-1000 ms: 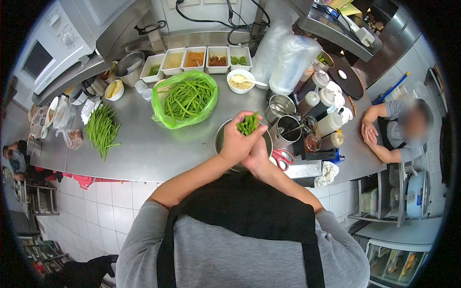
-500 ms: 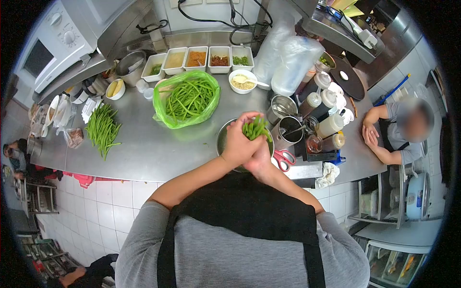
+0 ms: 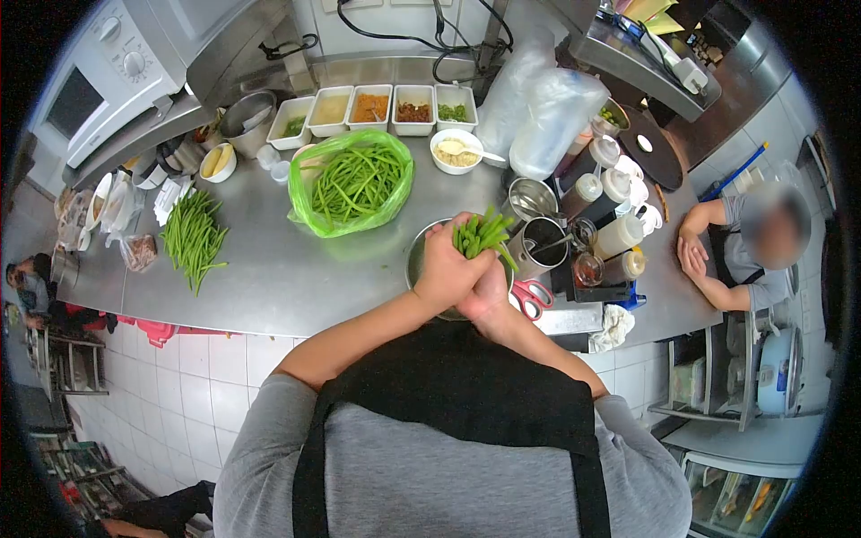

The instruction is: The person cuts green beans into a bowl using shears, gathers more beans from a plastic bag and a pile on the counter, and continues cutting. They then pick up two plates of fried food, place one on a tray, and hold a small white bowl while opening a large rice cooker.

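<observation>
Hands clasped together over a metal bowl (image 3: 413, 269), a kitchen worker in a black apron (image 3: 448, 386) grips a bunch of green beans (image 3: 482, 236), the left hand (image 3: 447, 266) and right hand (image 3: 490, 289) both curled closed around it, bean ends jutting toward 1 o'clock. Counted from the hands, red-handled scissors (image 3: 535, 296) lie near 4 o'clock, and a metal canister (image 3: 536, 260) stands just beside, toward 2. More beans fill a green plastic bag (image 3: 300, 212) at 10 o'clock; a loose pile of beans (image 3: 193, 236) lies at 9. A white bowl (image 3: 438, 160) sits at 12, with white trays (image 3: 334, 133) lined up around 11. At 3 o'clock, well apart, another person (image 3: 737, 242) leans on the steel counter (image 3: 269, 278).
</observation>
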### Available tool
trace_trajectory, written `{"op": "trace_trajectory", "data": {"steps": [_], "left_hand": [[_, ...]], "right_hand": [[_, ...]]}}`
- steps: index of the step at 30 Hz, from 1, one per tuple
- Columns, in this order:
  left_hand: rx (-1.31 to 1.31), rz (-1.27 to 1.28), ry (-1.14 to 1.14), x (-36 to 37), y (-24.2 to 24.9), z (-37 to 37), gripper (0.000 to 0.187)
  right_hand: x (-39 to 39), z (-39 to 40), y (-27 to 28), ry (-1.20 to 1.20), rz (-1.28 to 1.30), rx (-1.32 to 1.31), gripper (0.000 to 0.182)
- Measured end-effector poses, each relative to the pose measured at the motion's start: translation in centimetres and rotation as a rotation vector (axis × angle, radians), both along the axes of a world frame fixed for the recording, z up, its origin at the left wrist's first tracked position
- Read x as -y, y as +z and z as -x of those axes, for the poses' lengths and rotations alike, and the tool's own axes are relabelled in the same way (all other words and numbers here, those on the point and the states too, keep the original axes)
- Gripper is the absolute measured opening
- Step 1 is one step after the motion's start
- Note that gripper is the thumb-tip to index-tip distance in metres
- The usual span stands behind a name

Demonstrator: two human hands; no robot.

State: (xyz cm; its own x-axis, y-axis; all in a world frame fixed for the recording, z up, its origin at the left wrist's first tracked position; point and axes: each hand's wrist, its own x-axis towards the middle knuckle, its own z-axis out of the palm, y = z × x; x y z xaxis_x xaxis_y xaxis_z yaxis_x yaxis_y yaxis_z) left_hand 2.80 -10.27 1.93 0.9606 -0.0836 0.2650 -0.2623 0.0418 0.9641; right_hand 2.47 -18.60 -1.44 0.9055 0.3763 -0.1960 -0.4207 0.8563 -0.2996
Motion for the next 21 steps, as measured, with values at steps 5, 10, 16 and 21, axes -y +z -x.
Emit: {"op": "trace_trajectory", "data": {"steps": [5,10,16,21], "left_hand": [[0.089,0.045,0.079,0.3,0.9,0.3,0.042],[0.008,0.129,0.012,0.2,0.7,0.1,0.043],[-0.006,0.071,0.017,0.0,0.4,0.4,0.042],[-0.005,0.029,0.017,-0.1,-0.1,0.2,0.033]], "right_hand": [[0.0,0.1,0.2,-0.01,0.017,-0.025,0.036],[0.1,0.0,0.4,-0.023,0.032,-0.042,0.037],[0.2,0.0,0.4,-0.039,0.047,-0.061,0.037],[-0.1,-0.1,0.3,-0.039,0.025,-0.038,0.032]]}}
